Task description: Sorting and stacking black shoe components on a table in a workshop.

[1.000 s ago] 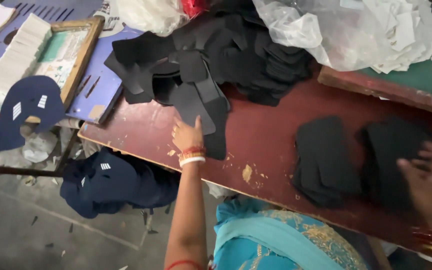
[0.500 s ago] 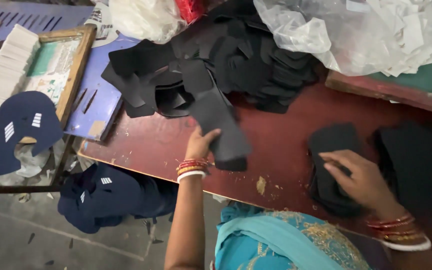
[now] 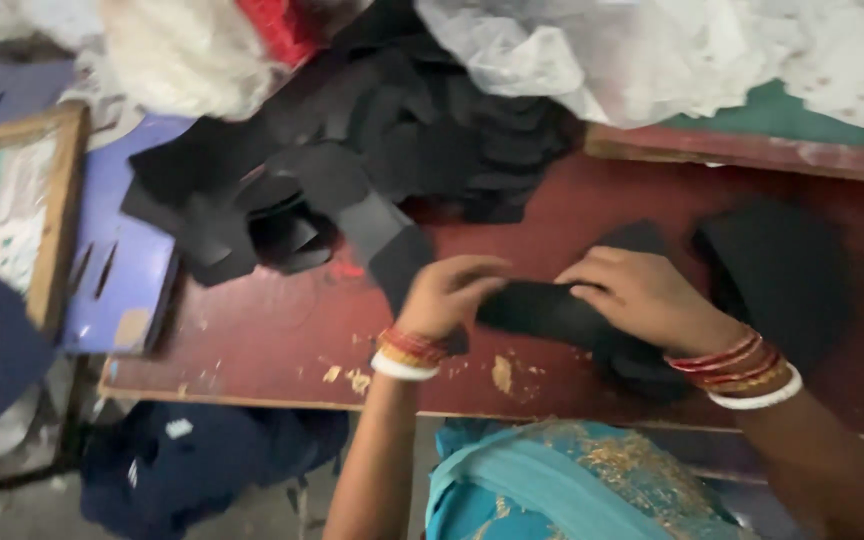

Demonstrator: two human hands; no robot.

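Here, from the head view, I see both hands meeting over the red table [image 3: 252, 330], near its front edge. The left hand [image 3: 457, 292] and the right hand [image 3: 637, 295] share one black piece [image 3: 542, 310], a flat cut of dark material. Its long axis runs roughly left to right, tilted a little down toward the right, and it spans the gap between the two hands. The left grip is curled closed on the piece's left end, fingers folded over the top; the right grip is closed on the right end, fingers bent down onto it. Neither hand is nearer: each has its own end.

Under the right wrist lies a small black stack [image 3: 642, 365], touching or just below the held piece; I cannot tell which. A second dark stack [image 3: 782, 270] sits just to the right. Behind the left hand, a loose black pile [image 3: 352, 170] spreads across the back of the table, well apart from the held piece.
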